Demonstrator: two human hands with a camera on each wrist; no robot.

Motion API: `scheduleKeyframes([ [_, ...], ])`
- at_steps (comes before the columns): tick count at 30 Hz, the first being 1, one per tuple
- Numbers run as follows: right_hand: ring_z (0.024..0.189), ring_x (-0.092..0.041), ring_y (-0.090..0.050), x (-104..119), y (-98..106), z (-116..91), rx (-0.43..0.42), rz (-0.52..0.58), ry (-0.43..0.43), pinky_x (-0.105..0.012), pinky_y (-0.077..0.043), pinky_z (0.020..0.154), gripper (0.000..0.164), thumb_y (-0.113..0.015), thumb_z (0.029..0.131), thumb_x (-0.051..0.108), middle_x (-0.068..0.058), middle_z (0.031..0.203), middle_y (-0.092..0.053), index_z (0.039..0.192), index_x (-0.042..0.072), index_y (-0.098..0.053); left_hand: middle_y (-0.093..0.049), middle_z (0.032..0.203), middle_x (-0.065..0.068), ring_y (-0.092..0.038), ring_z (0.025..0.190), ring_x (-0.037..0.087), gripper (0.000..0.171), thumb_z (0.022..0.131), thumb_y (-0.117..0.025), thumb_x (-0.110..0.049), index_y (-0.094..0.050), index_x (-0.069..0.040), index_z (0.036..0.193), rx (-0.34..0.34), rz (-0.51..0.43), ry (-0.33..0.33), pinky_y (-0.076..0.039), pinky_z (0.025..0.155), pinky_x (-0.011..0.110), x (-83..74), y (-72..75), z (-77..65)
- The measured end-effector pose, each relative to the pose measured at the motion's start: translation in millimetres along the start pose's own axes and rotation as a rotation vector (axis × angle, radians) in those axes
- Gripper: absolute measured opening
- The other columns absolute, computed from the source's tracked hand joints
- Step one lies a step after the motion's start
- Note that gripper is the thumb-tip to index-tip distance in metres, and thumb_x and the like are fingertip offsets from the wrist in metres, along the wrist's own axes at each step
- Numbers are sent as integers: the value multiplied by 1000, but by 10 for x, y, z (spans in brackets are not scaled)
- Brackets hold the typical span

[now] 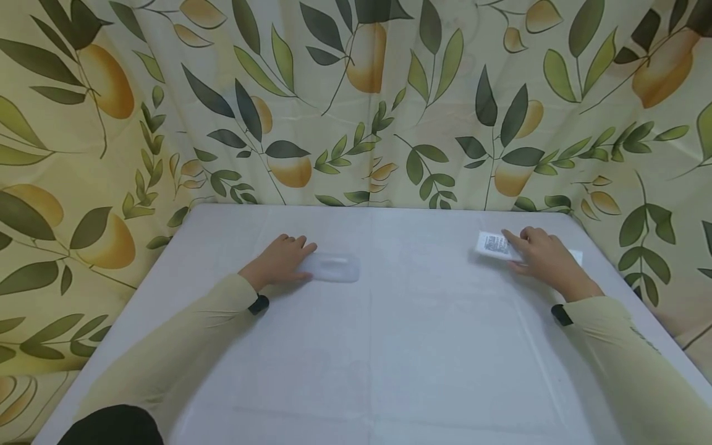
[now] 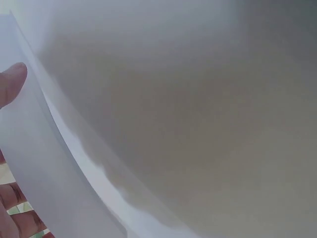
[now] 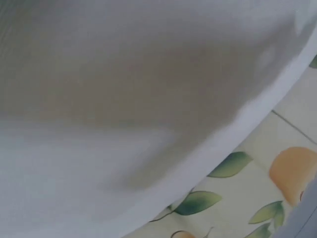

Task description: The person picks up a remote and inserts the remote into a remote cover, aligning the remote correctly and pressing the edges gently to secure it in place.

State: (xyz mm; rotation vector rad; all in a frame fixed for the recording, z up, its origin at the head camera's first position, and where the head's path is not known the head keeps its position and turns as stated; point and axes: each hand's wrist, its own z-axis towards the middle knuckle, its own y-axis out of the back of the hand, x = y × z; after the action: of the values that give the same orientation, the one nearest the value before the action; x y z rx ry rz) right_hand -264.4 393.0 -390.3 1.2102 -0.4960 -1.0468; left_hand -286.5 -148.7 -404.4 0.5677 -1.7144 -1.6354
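In the head view my left hand (image 1: pixel 280 262) grips the left end of a pale, translucent, flat case with rounded corners (image 1: pixel 336 268). The left wrist view has the thumb (image 2: pixel 12 83) lying on a smooth whitish surface (image 2: pixel 54 163), with fingertips showing past its far edge. Over on the right, my right hand (image 1: pixel 547 256) holds a long white box-like packet with a printed label (image 1: pixel 497 245). Its index finger lies along the labelled end, and the other end shows beyond the hand. Only a pale corner (image 3: pixel 303 218) appears in the right wrist view; the hand itself is out of it.
A white-covered table (image 1: pixel 367 358) spreads beneath both arms. Behind it hangs a curtain printed with fruit and leaves (image 1: pixel 334 123). Dark bands circle both wrists, and a dark rounded shape (image 1: pixel 111 426) is at the lower left.
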Motion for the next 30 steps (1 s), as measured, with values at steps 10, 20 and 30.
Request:
scheduleKeyframes([
  [10, 78, -32, -52, 388, 126, 201, -43, -16, 51, -48, -47, 67, 73, -81, 69, 23, -24, 96, -55, 132, 3, -50, -58, 103, 11, -60, 89, 28, 56, 86, -60, -50, -46, -10, 123, -9, 24, -19, -46, 88, 45, -178, 5, 140],
  [20, 77, -29, -52, 820, 170, 428, -135, -25, 139, -40, -47, 62, 73, -83, 66, 27, -19, 94, -55, 130, 5, -54, -58, 106, 11, -61, 93, 29, 58, 86, -58, -53, -45, -12, 124, -3, 57, -34, -45, 91, 44, -354, 22, 279],
  [30, 86, -30, -57, 1193, 166, 584, -166, 8, 251, -38, -51, 64, 70, -85, 64, 30, -18, 97, -59, 122, 0, -59, -57, 103, 11, -60, 90, 29, 58, 84, -59, -53, -47, -11, 123, -43, 60, -50, -45, 87, 43, -451, 16, 355],
])
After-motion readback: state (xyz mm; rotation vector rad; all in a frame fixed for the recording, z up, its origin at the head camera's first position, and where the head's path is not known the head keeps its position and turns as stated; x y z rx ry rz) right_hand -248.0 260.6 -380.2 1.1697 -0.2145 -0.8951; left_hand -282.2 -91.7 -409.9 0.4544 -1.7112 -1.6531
